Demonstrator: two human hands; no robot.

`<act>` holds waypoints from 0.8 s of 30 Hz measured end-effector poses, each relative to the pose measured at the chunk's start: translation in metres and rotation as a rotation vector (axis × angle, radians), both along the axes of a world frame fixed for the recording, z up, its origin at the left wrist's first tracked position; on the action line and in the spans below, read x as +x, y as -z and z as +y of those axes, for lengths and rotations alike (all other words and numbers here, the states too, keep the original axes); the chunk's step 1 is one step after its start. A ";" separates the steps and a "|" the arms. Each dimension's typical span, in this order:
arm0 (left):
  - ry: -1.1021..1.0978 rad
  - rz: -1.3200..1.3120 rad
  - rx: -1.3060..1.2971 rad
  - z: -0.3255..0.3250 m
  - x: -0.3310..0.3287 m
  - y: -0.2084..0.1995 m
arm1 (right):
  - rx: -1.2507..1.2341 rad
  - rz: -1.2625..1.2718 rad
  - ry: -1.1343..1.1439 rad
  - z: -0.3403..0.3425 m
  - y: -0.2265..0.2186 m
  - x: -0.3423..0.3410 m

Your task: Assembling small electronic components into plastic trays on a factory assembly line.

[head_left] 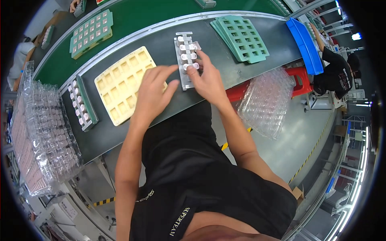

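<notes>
A narrow metal rack (187, 86) stands on the dark bench in front of me, with a row of small white-and-pink pieces (187, 56) along it. My right hand (209, 82) is at the rack's right side, its thumb and fingers closed around one of the lower pieces. Just above its index finger, a clear plastic bit (196, 45) sticks out from the rack. My left hand (152, 94) hovers over the right edge of a cream tray (105, 89) with square pockets. Its fingers are stretched toward the rack, apart and holding nothing.
Another loaded rack (82, 105) lies at the bench's left end, beside stacked clear blister trays (44, 136). Green pocketed trays (241, 38) are stacked at the right, near a blue bin (304, 46). Clear trays (267, 102) rest on a red stool (297, 82). A co-worker (335, 70) is at far right.
</notes>
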State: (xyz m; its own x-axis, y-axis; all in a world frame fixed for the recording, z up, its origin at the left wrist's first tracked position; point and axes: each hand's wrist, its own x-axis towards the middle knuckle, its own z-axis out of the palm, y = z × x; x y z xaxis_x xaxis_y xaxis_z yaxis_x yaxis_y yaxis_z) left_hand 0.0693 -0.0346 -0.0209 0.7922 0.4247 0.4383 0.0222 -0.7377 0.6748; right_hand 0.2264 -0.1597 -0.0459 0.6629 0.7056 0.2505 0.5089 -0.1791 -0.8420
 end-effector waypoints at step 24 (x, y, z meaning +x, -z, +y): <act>0.024 0.057 -0.034 0.030 0.035 0.017 | -0.052 -0.353 0.126 0.011 0.031 0.077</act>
